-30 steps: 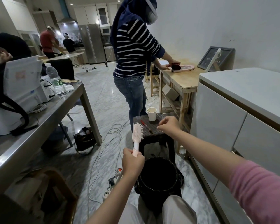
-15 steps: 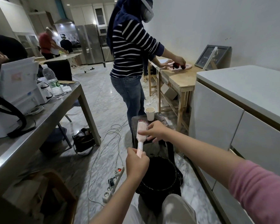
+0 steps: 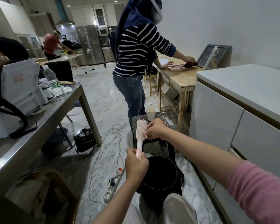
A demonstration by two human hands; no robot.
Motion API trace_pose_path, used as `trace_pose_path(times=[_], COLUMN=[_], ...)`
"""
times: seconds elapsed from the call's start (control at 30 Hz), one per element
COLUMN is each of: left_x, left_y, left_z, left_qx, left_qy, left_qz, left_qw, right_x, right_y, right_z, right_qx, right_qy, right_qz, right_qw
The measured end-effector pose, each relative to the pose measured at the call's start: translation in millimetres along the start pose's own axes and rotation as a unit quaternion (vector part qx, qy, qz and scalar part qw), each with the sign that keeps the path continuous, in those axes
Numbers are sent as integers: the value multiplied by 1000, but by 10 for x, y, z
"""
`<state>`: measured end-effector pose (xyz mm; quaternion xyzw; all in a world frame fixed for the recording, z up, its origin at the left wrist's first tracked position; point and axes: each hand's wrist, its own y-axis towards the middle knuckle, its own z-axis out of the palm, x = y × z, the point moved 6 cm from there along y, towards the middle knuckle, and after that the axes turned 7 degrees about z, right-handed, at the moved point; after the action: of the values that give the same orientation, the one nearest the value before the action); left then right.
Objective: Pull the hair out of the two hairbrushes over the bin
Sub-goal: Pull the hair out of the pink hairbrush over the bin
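Over the black bin, the left hand was clenched around the pink hairbrush handle, holding it upright. The right hand had its fingers pinched together at the bristles. Pulled hair could have drifted past the rim, since the brush head sat nearer the stool and paper cup.

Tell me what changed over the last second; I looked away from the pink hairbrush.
The right hand left the dark stool top and came left onto the bristles of the pink plastic hairbrush. The left hand holds its handle upright by the black bin, as before; the paper cup stayed put.
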<state>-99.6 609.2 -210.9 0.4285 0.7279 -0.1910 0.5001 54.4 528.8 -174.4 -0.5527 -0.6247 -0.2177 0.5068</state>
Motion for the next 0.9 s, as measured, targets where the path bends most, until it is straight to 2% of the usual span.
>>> trace_pose_path(times=[0.2, 0.33, 0.63, 0.8, 0.9], left_x=[28, 39, 168, 175, 157], left_y=[1, 6, -2, -9, -6], left_z=[34, 38, 30, 31, 33], left_qx=[41, 56, 81, 83, 81], left_qy=[36, 61, 64, 54, 50], left_qz=[-16, -21, -63, -67, -66], left_qw=[998, 996, 993, 993, 993], right_x=[63, 51, 67, -33, -66], right_y=[-45, -91, -51, -27, -46], right_z=[30, 13, -241, -335, -361], right_qx=[-40, -56, -77, -64, -61], right_qy=[-233, -259, -146, 81, 111], right_qz=[-39, -42, -68, 16, 24], right_qw=[971, 963, 984, 995, 992])
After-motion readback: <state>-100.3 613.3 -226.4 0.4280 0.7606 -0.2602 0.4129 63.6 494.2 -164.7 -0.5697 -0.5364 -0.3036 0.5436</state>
